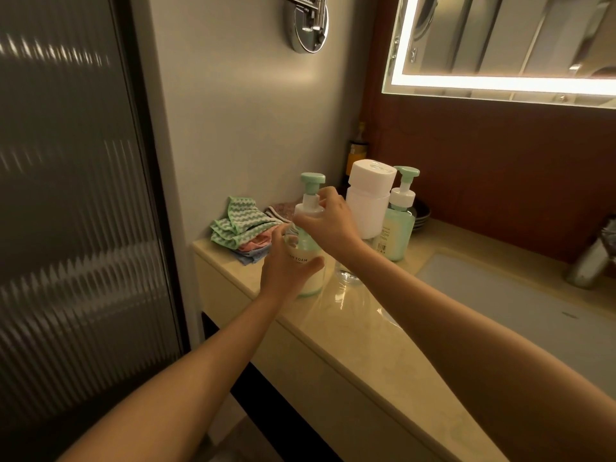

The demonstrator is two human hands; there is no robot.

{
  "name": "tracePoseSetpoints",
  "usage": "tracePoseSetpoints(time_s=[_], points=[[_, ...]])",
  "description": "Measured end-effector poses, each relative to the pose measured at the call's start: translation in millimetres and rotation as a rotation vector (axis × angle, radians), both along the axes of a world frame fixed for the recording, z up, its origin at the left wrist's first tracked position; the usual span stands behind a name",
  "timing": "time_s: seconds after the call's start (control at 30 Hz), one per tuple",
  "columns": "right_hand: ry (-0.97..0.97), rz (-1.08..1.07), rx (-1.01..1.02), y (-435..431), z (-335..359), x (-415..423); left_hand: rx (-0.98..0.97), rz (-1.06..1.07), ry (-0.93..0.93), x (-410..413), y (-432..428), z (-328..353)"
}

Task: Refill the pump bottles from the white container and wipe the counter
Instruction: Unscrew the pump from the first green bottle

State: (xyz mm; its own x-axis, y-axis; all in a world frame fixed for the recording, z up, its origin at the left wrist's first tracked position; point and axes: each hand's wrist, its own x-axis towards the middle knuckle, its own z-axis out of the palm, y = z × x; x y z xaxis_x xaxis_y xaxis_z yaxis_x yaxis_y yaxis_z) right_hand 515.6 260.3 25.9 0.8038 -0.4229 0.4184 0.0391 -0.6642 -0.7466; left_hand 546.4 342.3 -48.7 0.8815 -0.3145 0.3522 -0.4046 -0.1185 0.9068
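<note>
Bare forearms [206,361] reach in from the bottom of the frame toward the pump bottle [312,280], which stands upright near the left end of the cream tabletop [366,315], about mid-frame. Just behind it to the right stand the white container [368,201], capped, and a second pump bottle [398,225] with a mint body, the two close side by side. A heap of folded cloths [240,225] lies left of it against the wall, and a clear glass item [346,275] sits just beside it under the right wrist. The sink basin [500,295] opens at right.

The pump bottle has a mint pump head, a white collar and a clear body with pale liquid low down. The left hand [286,265] wraps round its body, thumb across the label. The right hand [328,225] curls its fingers round the collar below the pump head.
</note>
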Motion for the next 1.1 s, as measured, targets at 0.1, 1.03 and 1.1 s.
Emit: tracePoseSetpoints(time_s=[0.1, 1.03, 1.1], points=[[0.022, 0.096, 0.148, 2.1, 3.2, -3.9, 0.010, 0.008, -0.013, 0.0, 0.5, 0.5], [-0.027, 0.045, 0.149, 18.8, 1.7, -3.3, -0.005, -0.001, 0.002, 0.6, 7.4, -1.9], [-0.042, 0.040, 0.129, 18.7, 0.5, -1.9, -0.008, -0.006, 0.001, 1.7, 7.3, -2.9]])
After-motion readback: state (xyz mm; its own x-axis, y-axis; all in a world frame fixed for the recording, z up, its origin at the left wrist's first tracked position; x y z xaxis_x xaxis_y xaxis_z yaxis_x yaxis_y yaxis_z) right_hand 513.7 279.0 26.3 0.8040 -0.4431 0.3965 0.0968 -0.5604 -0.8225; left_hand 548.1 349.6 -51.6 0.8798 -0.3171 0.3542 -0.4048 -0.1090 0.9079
